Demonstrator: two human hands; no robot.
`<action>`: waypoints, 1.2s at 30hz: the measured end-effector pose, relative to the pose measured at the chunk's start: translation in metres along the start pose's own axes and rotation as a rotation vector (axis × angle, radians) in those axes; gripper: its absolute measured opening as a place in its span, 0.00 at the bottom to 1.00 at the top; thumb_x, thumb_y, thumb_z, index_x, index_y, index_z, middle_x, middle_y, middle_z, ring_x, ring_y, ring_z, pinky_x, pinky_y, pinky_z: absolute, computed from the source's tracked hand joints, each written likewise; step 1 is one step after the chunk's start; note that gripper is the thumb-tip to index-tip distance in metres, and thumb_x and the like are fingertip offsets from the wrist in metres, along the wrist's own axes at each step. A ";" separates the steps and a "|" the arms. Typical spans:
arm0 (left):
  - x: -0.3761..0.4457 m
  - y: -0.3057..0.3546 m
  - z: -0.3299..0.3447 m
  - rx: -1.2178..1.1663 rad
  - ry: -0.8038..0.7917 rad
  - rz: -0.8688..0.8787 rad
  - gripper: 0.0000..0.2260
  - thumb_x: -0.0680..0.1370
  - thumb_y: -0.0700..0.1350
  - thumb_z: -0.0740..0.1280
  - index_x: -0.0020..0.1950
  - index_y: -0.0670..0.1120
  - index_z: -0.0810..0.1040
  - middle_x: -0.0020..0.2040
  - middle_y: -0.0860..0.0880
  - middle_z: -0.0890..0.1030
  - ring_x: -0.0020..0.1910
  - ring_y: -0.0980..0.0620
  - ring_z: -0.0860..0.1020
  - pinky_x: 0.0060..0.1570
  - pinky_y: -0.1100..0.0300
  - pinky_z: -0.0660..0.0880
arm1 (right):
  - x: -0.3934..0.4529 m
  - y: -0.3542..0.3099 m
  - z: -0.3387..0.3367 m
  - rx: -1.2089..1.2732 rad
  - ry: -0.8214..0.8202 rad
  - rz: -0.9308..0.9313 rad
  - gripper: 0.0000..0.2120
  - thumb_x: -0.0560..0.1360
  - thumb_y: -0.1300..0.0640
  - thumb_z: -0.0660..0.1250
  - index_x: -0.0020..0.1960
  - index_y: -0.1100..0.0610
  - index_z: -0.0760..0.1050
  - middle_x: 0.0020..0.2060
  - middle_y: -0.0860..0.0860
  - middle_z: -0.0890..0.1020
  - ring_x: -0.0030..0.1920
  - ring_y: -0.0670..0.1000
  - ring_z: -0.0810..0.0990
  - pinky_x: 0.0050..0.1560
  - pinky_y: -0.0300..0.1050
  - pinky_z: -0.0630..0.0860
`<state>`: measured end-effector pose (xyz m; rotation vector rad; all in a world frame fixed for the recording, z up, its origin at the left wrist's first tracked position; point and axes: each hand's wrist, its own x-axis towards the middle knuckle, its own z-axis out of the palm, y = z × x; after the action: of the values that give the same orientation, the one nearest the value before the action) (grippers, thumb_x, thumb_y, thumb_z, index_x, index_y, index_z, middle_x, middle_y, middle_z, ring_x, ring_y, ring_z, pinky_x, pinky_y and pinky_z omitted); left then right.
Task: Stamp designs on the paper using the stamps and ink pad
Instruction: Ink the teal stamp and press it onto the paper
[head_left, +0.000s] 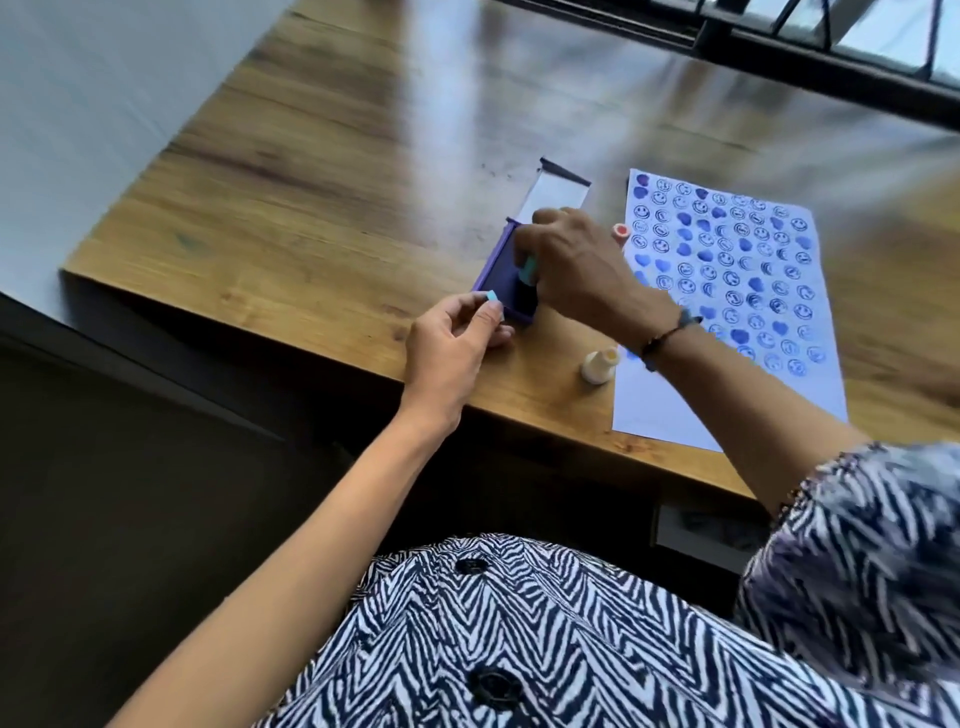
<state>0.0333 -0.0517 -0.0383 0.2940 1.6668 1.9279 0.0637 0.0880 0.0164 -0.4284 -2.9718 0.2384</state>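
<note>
A purple ink pad lies open on the wooden table, its lid flipped back behind it. My right hand grips a teal stamp and presses it down onto the dark pad. My left hand sits at the pad's near corner, pinching a small light blue cap between thumb and fingers. To the right lies a white paper covered with rows of blue smiley, heart and moon prints.
A white stamp with a yellow top stands by the paper's left edge near the table front. A pink-topped stamp stands behind my right hand. The table's front edge runs just below my hands. A dark railing crosses the top right.
</note>
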 end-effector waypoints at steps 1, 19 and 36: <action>-0.001 0.001 0.001 -0.001 -0.002 -0.002 0.03 0.75 0.39 0.66 0.45 0.45 0.79 0.32 0.54 0.82 0.34 0.53 0.81 0.43 0.60 0.80 | 0.001 0.000 -0.002 0.016 0.010 0.000 0.09 0.68 0.68 0.60 0.45 0.63 0.77 0.45 0.62 0.79 0.48 0.62 0.75 0.37 0.46 0.63; -0.005 0.007 0.002 -0.015 0.014 -0.009 0.06 0.76 0.37 0.64 0.50 0.37 0.77 0.40 0.47 0.81 0.35 0.55 0.82 0.47 0.57 0.80 | 0.001 -0.018 -0.005 0.250 -0.115 0.020 0.10 0.65 0.68 0.62 0.45 0.62 0.78 0.47 0.60 0.79 0.48 0.61 0.77 0.44 0.51 0.75; -0.005 0.003 0.004 0.060 0.030 0.007 0.07 0.75 0.38 0.65 0.52 0.38 0.76 0.40 0.48 0.80 0.35 0.54 0.82 0.47 0.59 0.80 | -0.003 -0.009 -0.001 0.249 -0.057 0.153 0.11 0.67 0.67 0.62 0.46 0.60 0.79 0.49 0.60 0.79 0.49 0.61 0.77 0.41 0.47 0.70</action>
<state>0.0384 -0.0514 -0.0339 0.2966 1.7476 1.8987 0.0641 0.0789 0.0189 -0.6257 -2.9118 0.6379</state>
